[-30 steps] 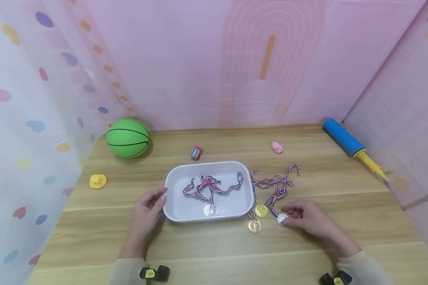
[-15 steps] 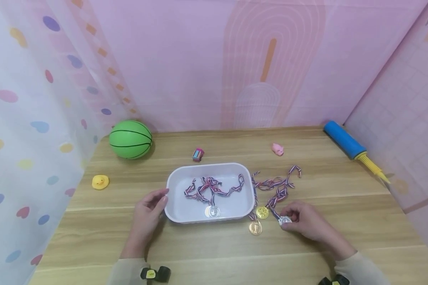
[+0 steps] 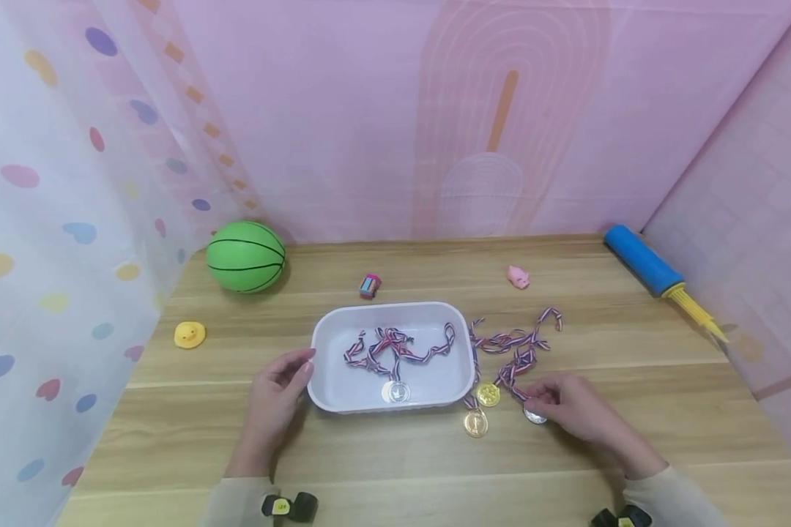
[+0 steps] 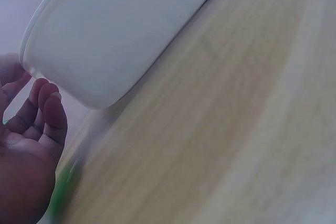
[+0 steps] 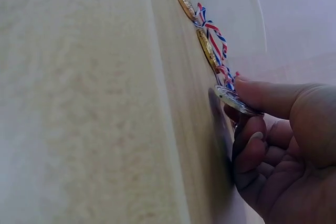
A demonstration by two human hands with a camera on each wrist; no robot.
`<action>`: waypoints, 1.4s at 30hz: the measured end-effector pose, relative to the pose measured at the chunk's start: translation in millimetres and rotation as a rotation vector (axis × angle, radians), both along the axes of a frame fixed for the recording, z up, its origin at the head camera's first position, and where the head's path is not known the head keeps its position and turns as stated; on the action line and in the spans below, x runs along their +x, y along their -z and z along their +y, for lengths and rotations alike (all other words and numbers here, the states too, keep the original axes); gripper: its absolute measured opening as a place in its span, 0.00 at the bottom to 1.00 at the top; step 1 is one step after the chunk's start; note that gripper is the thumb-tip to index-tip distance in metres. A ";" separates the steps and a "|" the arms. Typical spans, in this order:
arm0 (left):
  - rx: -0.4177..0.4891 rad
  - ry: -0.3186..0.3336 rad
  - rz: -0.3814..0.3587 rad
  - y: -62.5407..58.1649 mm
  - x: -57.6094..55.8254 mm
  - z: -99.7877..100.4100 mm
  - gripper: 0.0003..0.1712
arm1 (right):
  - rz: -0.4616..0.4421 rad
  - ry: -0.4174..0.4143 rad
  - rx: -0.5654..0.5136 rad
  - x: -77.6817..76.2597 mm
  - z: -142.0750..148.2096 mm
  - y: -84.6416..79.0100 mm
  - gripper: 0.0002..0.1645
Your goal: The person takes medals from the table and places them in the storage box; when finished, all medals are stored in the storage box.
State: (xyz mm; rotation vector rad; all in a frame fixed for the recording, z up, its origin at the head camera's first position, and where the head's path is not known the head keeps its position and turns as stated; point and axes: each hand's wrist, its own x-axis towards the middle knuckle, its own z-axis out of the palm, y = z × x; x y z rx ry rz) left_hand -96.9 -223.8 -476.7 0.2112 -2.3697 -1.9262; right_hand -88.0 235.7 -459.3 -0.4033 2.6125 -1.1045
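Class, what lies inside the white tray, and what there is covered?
The tray holds at least one silver medal and tangled striped ribbon. Whatever lies directly beneath them is covered and cannot be seen.

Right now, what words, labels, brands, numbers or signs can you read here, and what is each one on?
No text reads clearly.
Bronze-coloured medal: possibly "1", too small to be sure.
Gold medal: markings too small to read.
Silver medal in the white tray: markings too small to read.
Silver medal in the right hand: partly covered, unreadable.
Yellow labels on the black wristbands: dark marks, too small to read.
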 end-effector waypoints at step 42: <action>0.022 0.008 0.010 -3.3 2.1 0.7 0.18 | -0.088 0.292 -0.473 -37.8 4.4 -91.9 0.21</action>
